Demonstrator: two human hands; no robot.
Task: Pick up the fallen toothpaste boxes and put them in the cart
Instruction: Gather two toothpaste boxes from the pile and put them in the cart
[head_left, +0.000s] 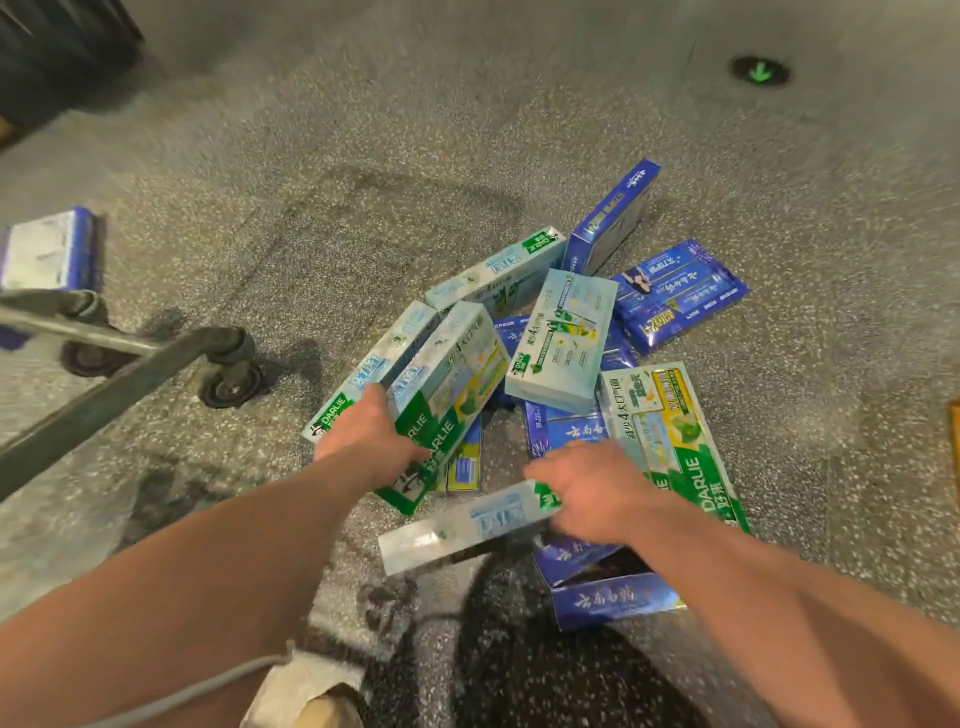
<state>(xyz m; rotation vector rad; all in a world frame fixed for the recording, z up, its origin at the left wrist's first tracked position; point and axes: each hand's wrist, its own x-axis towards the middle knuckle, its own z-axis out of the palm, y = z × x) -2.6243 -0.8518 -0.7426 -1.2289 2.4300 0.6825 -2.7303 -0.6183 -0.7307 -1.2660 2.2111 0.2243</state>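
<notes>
- Head view: the left hand (371, 434) grips the near end of a green-and-white Darlie box (457, 384). Its fingers are curled round the box edge and mostly hidden under it, and the box tilts up and away from them.
- Just left of those fingers a second Darlie box (374, 364) lies alongside the held one, touching it.
- The right hand (592, 488) grips the right end of a pale blue-white box (457, 525), fingers curled over it. The box is blurred and points left, toward the left forearm.
- Just right of the right fingers a wide Darlie pack (675, 431) lies flat on the speckled floor (363, 156).
- Beyond both hands is the rest of the fallen heap. A pale green box (563, 338) leans on others, with dark blue boxes (680, 291) behind and under it.
- Below the right wrist lies another blue box (613, 605).
- Well left of the left fingers stands the cart (104, 374); only its low metal frame and a caster wheel (231, 387) show.
- Past the frame sits a blue-and-white box (49, 252); whether it rests on the cart or the floor is unclear.
</notes>
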